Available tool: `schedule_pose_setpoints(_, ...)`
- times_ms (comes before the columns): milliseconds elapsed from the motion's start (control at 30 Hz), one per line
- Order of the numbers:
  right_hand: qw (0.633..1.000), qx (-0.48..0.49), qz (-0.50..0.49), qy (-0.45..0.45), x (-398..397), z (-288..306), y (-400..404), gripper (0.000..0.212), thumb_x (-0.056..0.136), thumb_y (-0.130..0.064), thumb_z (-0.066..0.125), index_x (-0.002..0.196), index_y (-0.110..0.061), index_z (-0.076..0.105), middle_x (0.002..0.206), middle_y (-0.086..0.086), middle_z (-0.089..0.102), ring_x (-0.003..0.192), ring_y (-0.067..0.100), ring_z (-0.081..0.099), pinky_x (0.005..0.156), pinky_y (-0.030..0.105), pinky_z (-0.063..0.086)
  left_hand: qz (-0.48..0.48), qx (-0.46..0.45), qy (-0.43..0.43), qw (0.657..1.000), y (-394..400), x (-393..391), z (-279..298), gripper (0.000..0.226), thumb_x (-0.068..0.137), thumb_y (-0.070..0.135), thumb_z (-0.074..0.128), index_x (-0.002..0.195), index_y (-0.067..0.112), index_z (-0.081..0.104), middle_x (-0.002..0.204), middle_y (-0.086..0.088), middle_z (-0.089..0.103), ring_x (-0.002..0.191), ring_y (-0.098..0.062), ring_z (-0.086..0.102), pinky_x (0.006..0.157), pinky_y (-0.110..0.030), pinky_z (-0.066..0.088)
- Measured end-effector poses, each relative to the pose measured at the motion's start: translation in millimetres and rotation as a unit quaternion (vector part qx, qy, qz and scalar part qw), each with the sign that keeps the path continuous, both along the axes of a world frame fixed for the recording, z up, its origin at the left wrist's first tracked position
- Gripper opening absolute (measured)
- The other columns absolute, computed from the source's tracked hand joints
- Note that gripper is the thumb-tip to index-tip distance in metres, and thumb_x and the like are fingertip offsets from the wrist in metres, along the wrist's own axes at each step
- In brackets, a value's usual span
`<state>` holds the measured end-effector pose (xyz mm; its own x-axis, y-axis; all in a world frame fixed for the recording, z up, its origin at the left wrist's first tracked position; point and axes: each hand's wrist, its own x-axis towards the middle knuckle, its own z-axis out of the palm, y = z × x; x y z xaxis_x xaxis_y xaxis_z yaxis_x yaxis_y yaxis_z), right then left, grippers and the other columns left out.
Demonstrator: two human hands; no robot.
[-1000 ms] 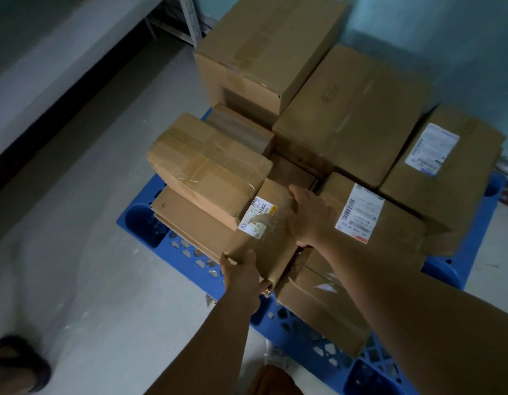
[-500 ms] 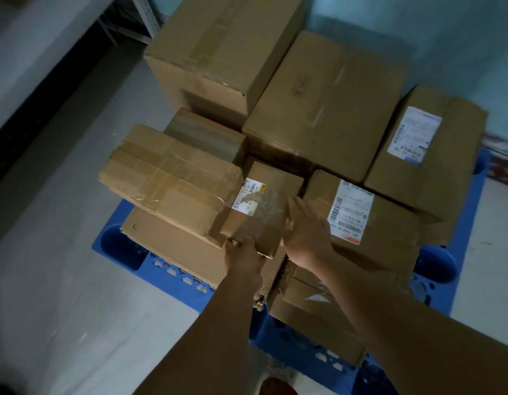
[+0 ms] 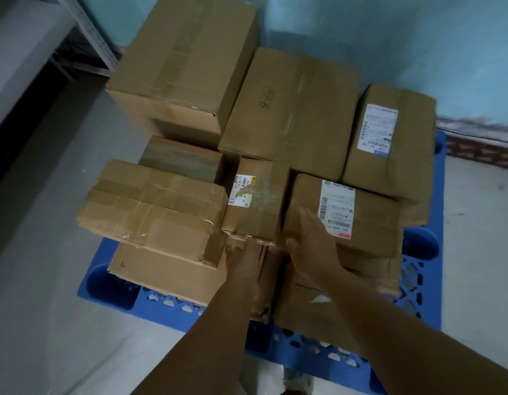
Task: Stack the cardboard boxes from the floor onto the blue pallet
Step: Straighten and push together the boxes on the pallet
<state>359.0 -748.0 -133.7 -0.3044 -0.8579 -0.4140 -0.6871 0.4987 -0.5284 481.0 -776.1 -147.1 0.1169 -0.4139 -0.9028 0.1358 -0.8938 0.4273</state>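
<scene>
Several cardboard boxes are stacked on the blue pallet (image 3: 423, 252). A small box with a white and yellow label (image 3: 258, 203) lies in the middle of the stack, between a taped box (image 3: 153, 209) on its left and a box with a barcode label (image 3: 366, 220) on its right. My left hand (image 3: 242, 262) is at the small box's near end, its fingers hidden against the edge. My right hand (image 3: 309, 240) lies with straight fingers at the small box's near right corner, against the barcode-labelled box.
Three bigger boxes (image 3: 292, 109) fill the back of the pallet against a blue wall. Grey floor (image 3: 47, 323) lies to the left and front. A metal shelf frame (image 3: 87, 27) stands at the far left, a brick strip (image 3: 480, 152) at the right.
The small labelled box has moved away from me into the gap between the taped box and the barcode-labelled box. Both hands followed it, and my view shifted closer.
</scene>
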Motion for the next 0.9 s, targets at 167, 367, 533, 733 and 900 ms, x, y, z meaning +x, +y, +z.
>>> schedule_pose_setpoints(167, 0.997, 0.006, -0.071, -0.033, 20, 3, 8, 0.070, 0.090, -0.026, 0.059, 0.151, -0.014, 0.024, 0.154, 0.006, 0.032, 0.141, 0.024, 0.030, 0.111, 0.049, 0.033, 0.063, -0.047, -0.012, 0.997, 28, 34, 12, 0.083, 0.084, 0.045, 0.068, 0.150, 0.019, 0.025, 0.140, 0.000, 0.042, 0.121, -0.021, 0.044, 0.096, -0.035, 0.037)
schedule_pose_setpoints(367, 0.990, -0.007, -0.120, -0.078, 52, 5, 15, 0.069, 0.090, -0.027, 0.059, 0.149, -0.014, 0.027, 0.150, 0.007, 0.038, 0.139, 0.024, 0.034, 0.110, 0.049, 0.034, 0.131, -0.070, -0.053, 0.988, 10, 66, 26, 0.096, 0.084, 0.060, 0.058, 0.153, 0.034, -0.003, 0.159, -0.006, 0.021, 0.139, -0.030, 0.033, 0.109, -0.043, 0.030)
schedule_pose_setpoints(533, 0.983, -0.013, -0.154, -0.095, 64, 12, 26, 0.065, 0.090, -0.021, 0.059, 0.148, -0.010, 0.031, 0.148, 0.009, 0.040, 0.137, 0.025, 0.036, 0.112, 0.044, 0.032, 0.118, -0.076, -0.095, 0.985, -8, 80, 14, 0.070, 0.096, 0.044, 0.046, 0.152, 0.040, 0.004, 0.148, -0.009, 0.040, 0.126, -0.032, 0.047, 0.109, -0.047, 0.037)
schedule_pose_setpoints(733, 0.974, 0.017, -0.192, -0.122, 54, 13, 51, 0.070, 0.095, -0.024, 0.056, 0.152, -0.009, 0.019, 0.157, 0.009, 0.023, 0.143, 0.025, 0.025, 0.116, 0.040, 0.025, 0.098, -0.089, -0.100, 0.986, -1, 83, 12, 0.067, 0.097, 0.046, 0.044, 0.153, 0.038, 0.007, 0.146, -0.008, 0.042, 0.125, -0.031, 0.047, 0.107, -0.047, 0.040)
schedule_pose_setpoints(900, 0.938, -0.002, -0.309, -0.155, 25, -9, 88, 0.085, 0.077, -0.042, 0.060, 0.150, -0.014, 0.026, 0.140, 0.018, 0.047, 0.124, 0.033, 0.050, 0.102, 0.051, 0.043, 0.028, -0.034, -0.081, 0.996, 59, 55, -2, 0.074, 0.095, 0.055, 0.045, 0.154, 0.031, 0.007, 0.155, -0.008, 0.030, 0.135, -0.032, 0.039, 0.110, -0.049, 0.036)
